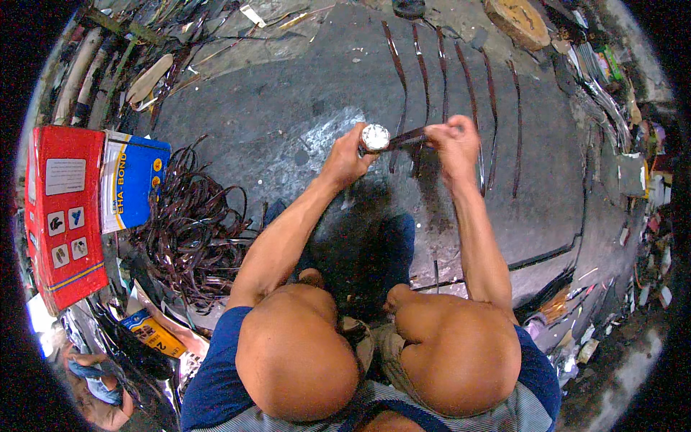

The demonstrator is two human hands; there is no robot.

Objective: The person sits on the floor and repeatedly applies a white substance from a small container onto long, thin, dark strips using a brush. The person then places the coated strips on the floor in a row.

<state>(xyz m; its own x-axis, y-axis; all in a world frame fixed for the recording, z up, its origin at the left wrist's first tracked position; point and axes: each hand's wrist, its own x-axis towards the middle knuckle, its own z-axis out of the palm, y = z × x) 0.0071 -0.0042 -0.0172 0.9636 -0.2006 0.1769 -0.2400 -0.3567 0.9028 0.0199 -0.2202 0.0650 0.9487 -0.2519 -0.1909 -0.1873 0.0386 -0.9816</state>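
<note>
My left hand (pixel 345 161) is closed around a short round piece with a white, uneven top face (pixel 375 137), held above the dark floor. From its side a dark brown, glossy strip (pixel 408 137) runs across to my right hand (pixel 459 147). The right fingers pinch the strip's other end, slightly smeared by motion. Whether the strip is wound round the piece or only touches it, I cannot tell. Several similar strips (pixel 519 129) lie side by side on the floor, beyond and to the right of my hands.
At the left, a tangled heap of dark strips (pixel 191 227) lies beside a red tin (pixel 66 216) and a blue-and-white tin (pixel 134 180). A yellow-and-blue package (pixel 154 335) is nearer. A wood slab (pixel 518 23) sits far right. Another person (pixel 106 381) shows at lower left.
</note>
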